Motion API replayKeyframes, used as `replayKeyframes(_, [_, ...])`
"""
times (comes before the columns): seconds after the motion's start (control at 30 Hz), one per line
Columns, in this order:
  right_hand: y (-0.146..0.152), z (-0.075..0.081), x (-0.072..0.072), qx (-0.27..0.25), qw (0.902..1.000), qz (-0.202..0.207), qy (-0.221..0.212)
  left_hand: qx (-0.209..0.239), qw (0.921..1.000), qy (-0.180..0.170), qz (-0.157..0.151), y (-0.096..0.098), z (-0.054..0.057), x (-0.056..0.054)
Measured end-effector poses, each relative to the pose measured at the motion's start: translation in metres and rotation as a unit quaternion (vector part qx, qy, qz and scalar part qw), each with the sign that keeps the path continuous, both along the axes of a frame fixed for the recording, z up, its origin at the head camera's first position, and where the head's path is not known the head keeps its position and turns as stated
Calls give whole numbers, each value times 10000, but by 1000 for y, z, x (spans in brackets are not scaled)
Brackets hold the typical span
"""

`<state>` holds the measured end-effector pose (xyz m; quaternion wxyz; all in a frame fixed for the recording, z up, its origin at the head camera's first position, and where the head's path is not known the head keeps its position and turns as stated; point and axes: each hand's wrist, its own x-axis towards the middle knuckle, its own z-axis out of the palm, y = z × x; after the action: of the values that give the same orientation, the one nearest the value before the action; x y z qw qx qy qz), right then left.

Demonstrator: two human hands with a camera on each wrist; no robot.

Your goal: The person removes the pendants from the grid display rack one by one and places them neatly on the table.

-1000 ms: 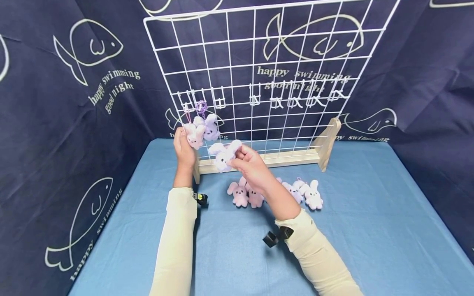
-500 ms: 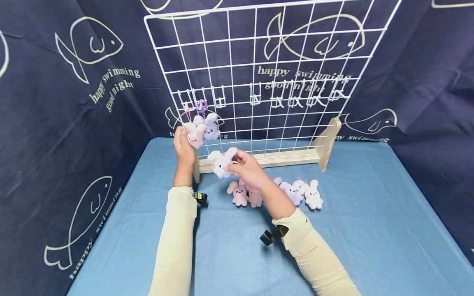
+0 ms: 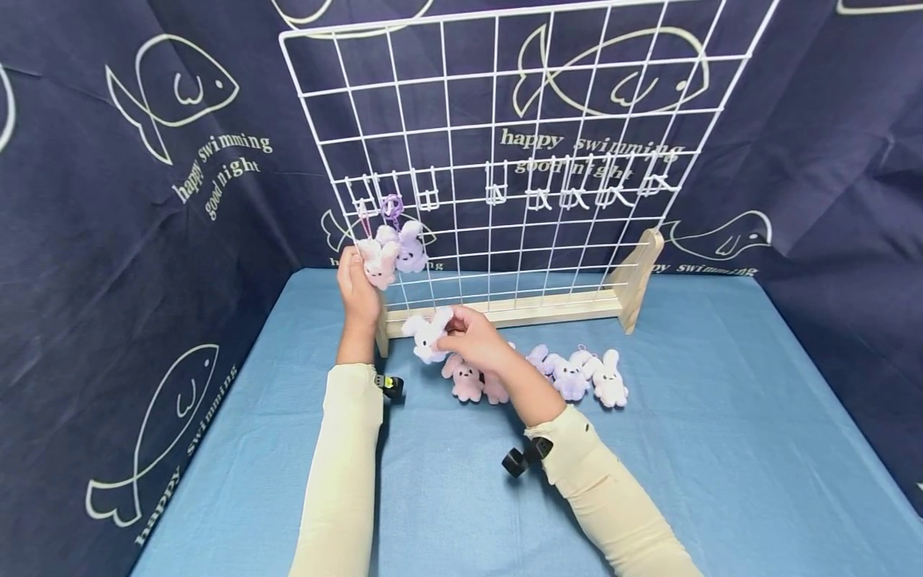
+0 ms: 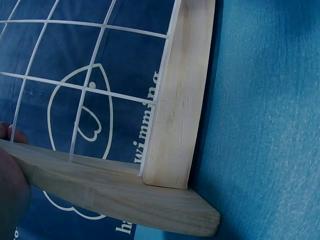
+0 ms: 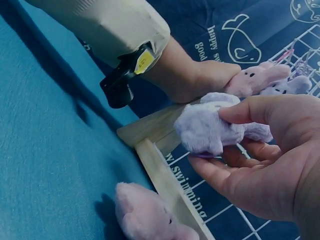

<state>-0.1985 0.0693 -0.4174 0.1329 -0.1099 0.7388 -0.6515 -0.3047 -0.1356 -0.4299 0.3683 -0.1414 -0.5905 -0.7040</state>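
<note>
My right hand (image 3: 477, 343) pinches a pale lavender plush bunny keychain (image 3: 425, 340) by its side, above the blue table in front of the rack. In the right wrist view the thumb lies on the plush bunny (image 5: 207, 127), with the other fingers behind it. My left hand (image 3: 358, 287) grips the wooden side post of the rack stand at its left end; the left wrist view shows a finger and the palm around the post (image 4: 75, 185). A pink plush bunny (image 3: 379, 266) hangs in front of the left fingers, beside a purple plush bunny (image 3: 411, 247).
The white wire grid rack (image 3: 494, 128) carries a row of white hooks (image 3: 496, 195). On the blue table (image 3: 447, 497) lie pink plush bunnies (image 3: 466, 385), partly behind the right forearm. Farther right sit a lavender bunny (image 3: 571, 380) and a whitish bunny (image 3: 611, 386).
My right hand has lowered the lavender plush bunny toward the table and slightly left, away from the hanging bunnies. My left hand has stayed at the post.
</note>
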Motion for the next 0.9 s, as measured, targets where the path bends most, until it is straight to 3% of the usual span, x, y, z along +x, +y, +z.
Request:
replayKeyframes(0.4, [-1, -9, 0, 328, 9992, 168, -143, 64, 9999, 65, -99, 1, 0, 0])
replayKeyframes(0.6, [-4, -24, -5, 517, 9982, 269, -114, 122, 9997, 70, -180, 0, 1, -1])
replayKeyframes(0.73, [-7, -34, -5, 820, 9959, 368, 70, 60, 9999, 31, -86, -1, 0, -1])
replayKeyframes(0.9, [-8, -35, -3, 1100, 9926, 496, 162, -28, 10000, -23, 3, -1, 0, -1])
